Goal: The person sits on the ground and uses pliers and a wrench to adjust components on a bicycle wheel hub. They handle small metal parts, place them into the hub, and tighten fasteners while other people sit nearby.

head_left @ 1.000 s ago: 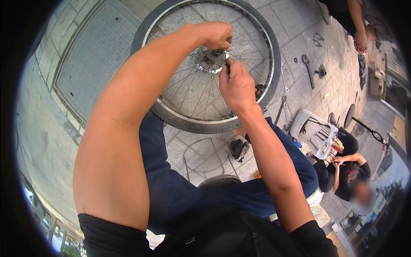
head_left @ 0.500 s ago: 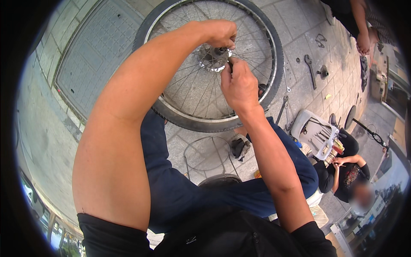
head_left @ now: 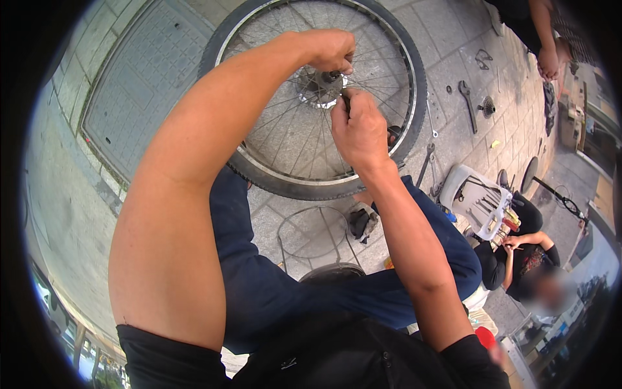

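Note:
A bicycle wheel (head_left: pixel 310 188) with a black tyre and thin spokes stands in front of my legs. At its middle is the greasy hub (head_left: pixel 322 87), with a dark axle end sticking up. My left hand (head_left: pixel 334 52) is bent over the far side of the hub, fingers pinched together by the axle end; what they hold is hidden. On the near right side of the hub, my right hand (head_left: pixel 360 129) is closed, thumb against curled fingers. A small dark thing shows at its fingertips, too hidden to name.
Right of the wheel lie an adjustable wrench (head_left: pixel 468 107), a sprocket cassette (head_left: pixel 487 107) and another wrench (head_left: pixel 426 165). A white tray (head_left: pixel 463 188) holds several tools. One person sits behind the tray; another person's hand (head_left: pixel 548 63) shows at upper right. A dark rag (head_left: pixel 359 223) lies below the wheel.
Both hands stay at the hub, with hardly any movement. The whole view has shifted slightly. A red thing has come into sight at the lower right, beside my right sleeve.

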Demonstrator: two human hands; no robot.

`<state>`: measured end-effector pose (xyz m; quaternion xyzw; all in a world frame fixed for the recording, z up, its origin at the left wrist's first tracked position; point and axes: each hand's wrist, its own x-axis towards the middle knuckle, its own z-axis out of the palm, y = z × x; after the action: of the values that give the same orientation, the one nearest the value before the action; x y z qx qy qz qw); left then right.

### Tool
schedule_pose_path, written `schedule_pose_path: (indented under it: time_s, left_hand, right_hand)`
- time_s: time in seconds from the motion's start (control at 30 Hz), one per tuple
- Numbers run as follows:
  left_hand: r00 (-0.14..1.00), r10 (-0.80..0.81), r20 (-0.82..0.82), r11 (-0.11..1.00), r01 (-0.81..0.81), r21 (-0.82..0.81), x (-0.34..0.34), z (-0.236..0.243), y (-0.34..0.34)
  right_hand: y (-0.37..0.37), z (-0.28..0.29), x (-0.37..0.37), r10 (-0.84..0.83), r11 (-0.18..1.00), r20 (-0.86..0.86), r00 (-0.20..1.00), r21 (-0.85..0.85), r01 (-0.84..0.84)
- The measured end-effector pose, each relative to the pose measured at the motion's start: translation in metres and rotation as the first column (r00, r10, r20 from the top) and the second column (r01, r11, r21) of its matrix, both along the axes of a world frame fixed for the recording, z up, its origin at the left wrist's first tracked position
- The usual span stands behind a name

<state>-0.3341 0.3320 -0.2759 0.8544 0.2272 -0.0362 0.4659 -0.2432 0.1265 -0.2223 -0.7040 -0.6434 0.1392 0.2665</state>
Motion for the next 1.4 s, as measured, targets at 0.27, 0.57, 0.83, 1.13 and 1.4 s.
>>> schedule_pose_path:
  time_s: [0.27, 0.57, 0.83, 1.13, 1.4]
  left_hand:
    - [1.0, -0.021, -0.011, 1.0, 0.021, -0.001, 0.0009, -0.0001, 0.001]
    - [0.998, -0.007, -0.06, 1.0, 0.006, -0.015, 0.0014, 0.0027, 0.0014]
    - [1.0, 0.001, -0.02, 1.0, -0.001, 0.005, -0.0008, 0.0023, 0.0001]
    - [1.0, 0.006, -0.029, 1.0, -0.005, 0.009, 0.0003, 0.0042, -0.0011]
    - [0.996, -0.01, -0.09, 1.0, 0.009, -0.009, 0.0019, 0.0046, 0.0007]
  right_hand:
    - [-0.0028, 0.0011, 0.0011, -0.021, 0.999, -0.044, 0.999, -0.037, 0.019]
    - [-0.0009, 0.0038, 0.0038, -0.073, 0.997, -0.1, 0.992, -0.038, 0.069]
    - [-0.0013, 0.0009, 0.0055, -0.062, 0.998, -0.069, 0.996, -0.033, 0.06]
    - [-0.0013, -0.0009, 0.0081, -0.033, 0.999, -0.062, 0.998, -0.025, 0.032]
    - [-0.004, -0.0017, 0.0082, -0.04, 0.999, -0.071, 0.997, -0.022, 0.038]
